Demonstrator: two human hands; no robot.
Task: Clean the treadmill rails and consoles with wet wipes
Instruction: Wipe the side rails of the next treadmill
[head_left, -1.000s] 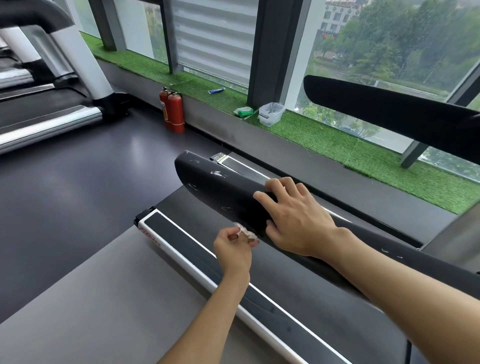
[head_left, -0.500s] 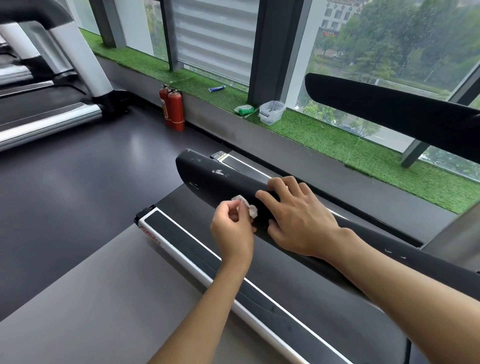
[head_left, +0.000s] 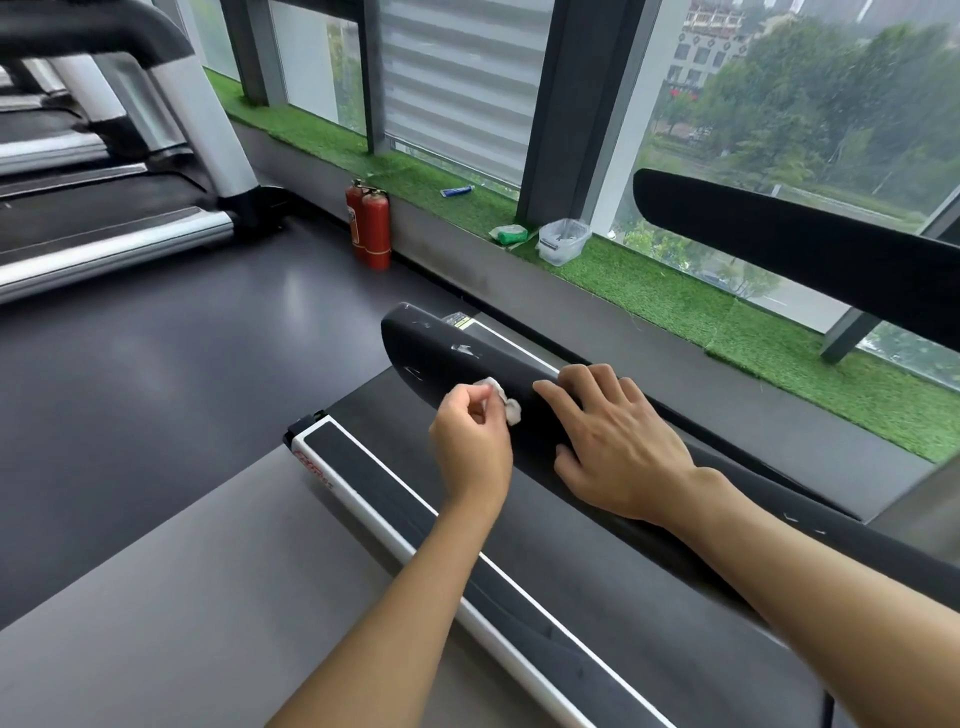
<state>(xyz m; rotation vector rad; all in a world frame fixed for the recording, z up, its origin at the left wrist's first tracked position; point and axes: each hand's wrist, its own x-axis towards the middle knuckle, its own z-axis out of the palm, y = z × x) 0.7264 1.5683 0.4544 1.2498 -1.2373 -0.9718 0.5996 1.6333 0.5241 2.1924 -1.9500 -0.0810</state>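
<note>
Pinching a small crumpled white wet wipe (head_left: 508, 404) between thumb and fingertips, the left hand (head_left: 470, 441) presses it against the near face of the long matte black padded handrail (head_left: 441, 358), not far from the rail's rounded end. That end carries several whitish scuffs and smears (the largest sits just above the wipe, toward the top edge), while the stretch under the hands looks evenly dark. The right hand (head_left: 618, 447) lies flat on the same rail just beside the wipe, fingers side by side and bent a little over the top edge, thumb set apart on the near face. Below the rail run the dark grey treadmill belt (head_left: 597, 561) and a silver side strip with a black tread insert (head_left: 384, 493). A second black handrail (head_left: 779, 239) crosses the window at upper right. Two red fire extinguishers (head_left: 371, 223) stand against the ledge of green artificial turf (head_left: 675, 301), where a clear plastic tub (head_left: 563, 240) rests.
</note>
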